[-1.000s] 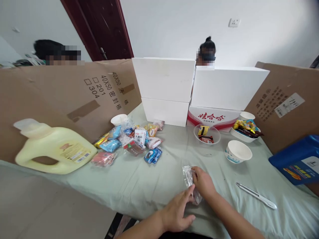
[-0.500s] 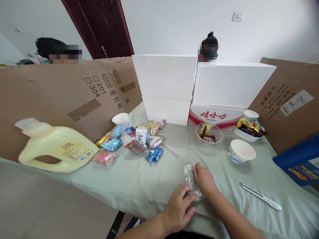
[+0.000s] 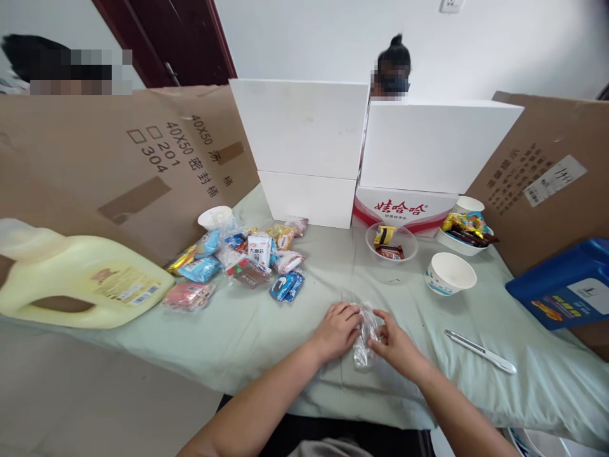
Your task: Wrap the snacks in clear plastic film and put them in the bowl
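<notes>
A small clear plastic wrapper (image 3: 364, 335) lies on the pale green tablecloth (image 3: 266, 330) near the front edge. My left hand (image 3: 337, 330) grips its left side and my right hand (image 3: 396, 343) pinches its right side. Both hands touch the wrapper, fingers curled around it. What is inside the wrapper I cannot tell.
A pile of snack packets (image 3: 247, 260) lies left of centre. A clear bowl with sweets (image 3: 391, 242), an empty paper bowl (image 3: 450, 273), a filled bowl (image 3: 464, 231), a white utility knife (image 3: 480, 351), a yellow jug (image 3: 80, 279), a blue box (image 3: 561, 285). Cardboard and white boxes wall the table; people sit behind.
My left hand moved up and forward from the near edge to take hold of the wrapper's left side. The wrapper now sits bunched between both hands. The camera shifted slightly.
</notes>
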Demonstrator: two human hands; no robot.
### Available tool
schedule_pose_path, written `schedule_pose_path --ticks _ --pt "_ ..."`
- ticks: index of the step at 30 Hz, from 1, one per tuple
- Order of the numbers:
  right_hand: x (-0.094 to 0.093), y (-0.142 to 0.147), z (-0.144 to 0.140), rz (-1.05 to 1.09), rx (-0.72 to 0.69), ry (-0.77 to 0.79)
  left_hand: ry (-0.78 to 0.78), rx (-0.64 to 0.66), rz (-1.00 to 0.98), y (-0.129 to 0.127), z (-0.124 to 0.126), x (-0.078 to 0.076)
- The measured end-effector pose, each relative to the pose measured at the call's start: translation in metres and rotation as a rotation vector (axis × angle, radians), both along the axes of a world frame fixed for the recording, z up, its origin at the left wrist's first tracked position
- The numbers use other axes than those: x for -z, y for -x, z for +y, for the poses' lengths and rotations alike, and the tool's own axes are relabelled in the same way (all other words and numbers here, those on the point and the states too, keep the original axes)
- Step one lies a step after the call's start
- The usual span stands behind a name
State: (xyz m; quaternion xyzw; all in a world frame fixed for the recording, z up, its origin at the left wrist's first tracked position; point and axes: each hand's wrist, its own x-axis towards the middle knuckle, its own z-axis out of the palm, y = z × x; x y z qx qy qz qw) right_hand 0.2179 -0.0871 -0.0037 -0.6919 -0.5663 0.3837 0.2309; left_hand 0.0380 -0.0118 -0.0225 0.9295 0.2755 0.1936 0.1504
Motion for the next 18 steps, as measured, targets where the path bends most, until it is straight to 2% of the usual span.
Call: schedule_pose_path --ticks 2,4,6,9,12,14,16,18 --pt "0.005 -0.003 -0.019 0.108 0.006 -0.017 -0.019 0.019 0.037 0.001 -0.001 -0.001" --pt "0.009 -0.004 -0.034 0.081 0.006 -0.062 -0.035 0.026 0.068 0.000 -0.001 -0.002" --pt "0.009 -0.004 -0.043 -0.104 0.008 -0.189 -0.050 0.019 0.084 -0.001 -0.002 -0.002" --pt "0.005 -0.002 -0.049 -0.503 -0.018 -0.487 -0.069 0.009 0.105 -0.002 -0.003 -0.001" --pt "0.010 0.006 -0.054 -0.714 -0.296 -0.685 -0.076 0.010 0.134 -0.003 -0.003 -0.001" --pt "0.019 0.013 -0.061 -0.770 -0.445 -0.723 -0.076 0.016 0.154 -0.003 0.000 -0.002" --pt "0.031 0.020 -0.069 -0.826 -0.448 -0.717 -0.083 -0.003 0.175 -0.004 0.005 -0.004" --pt "0.039 0.024 -0.078 -0.881 -0.398 -0.705 -0.106 -0.075 0.186 -0.005 0.010 -0.008"
